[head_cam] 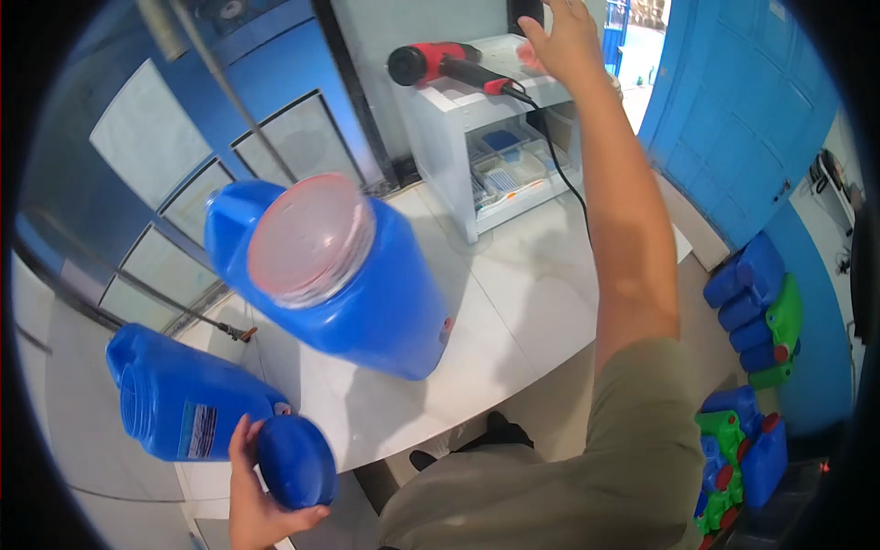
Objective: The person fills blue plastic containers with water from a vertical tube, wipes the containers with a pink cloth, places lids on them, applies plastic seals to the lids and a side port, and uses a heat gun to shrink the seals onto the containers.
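Observation:
My left hand (258, 512) grips a round blue plastic cap (297, 460) by its rim, the hollow side facing up towards me. Close behind the cap, a blue plastic jerrycan (165, 385) with an uncovered threaded mouth and a printed label stands on the white tiled counter (495, 337). A larger blue jerrycan (392, 295) is to its right, its wide mouth covered by a translucent, pink-rimmed lid (309, 237). My right hand (567, 45) is raised over the white shelf unit (440, 137), thumb apart from the fingers; some fingertips are cut off by the frame's top edge.
A red and black heat gun (440, 63) lies on the shelf unit, its black cord (560, 172) hanging onto the counter. Plastic boxes (512, 165) fill the lower shelf. Blue and green jerrycans (746, 295) are stacked on the floor at right, near a blue door (742, 103).

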Action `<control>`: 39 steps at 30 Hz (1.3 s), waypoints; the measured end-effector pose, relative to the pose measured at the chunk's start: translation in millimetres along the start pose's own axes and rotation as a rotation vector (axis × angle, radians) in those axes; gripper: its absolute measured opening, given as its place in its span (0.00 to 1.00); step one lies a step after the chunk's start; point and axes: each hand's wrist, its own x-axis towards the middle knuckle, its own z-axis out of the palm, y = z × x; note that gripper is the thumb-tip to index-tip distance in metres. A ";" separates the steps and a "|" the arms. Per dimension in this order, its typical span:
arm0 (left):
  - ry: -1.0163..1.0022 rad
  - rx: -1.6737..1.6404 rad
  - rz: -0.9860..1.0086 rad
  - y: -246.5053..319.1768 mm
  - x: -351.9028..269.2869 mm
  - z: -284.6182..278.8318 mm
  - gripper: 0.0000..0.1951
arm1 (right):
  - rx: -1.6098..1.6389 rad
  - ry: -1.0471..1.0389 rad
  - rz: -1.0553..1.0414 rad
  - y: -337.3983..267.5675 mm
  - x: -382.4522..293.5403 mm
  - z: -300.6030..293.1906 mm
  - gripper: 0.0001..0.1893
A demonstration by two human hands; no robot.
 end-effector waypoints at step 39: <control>0.468 0.565 -0.156 -3.6 17.1 -182.9 0.46 | 1.428 -1.248 0.722 -44.4 -152.5 -267.7 0.05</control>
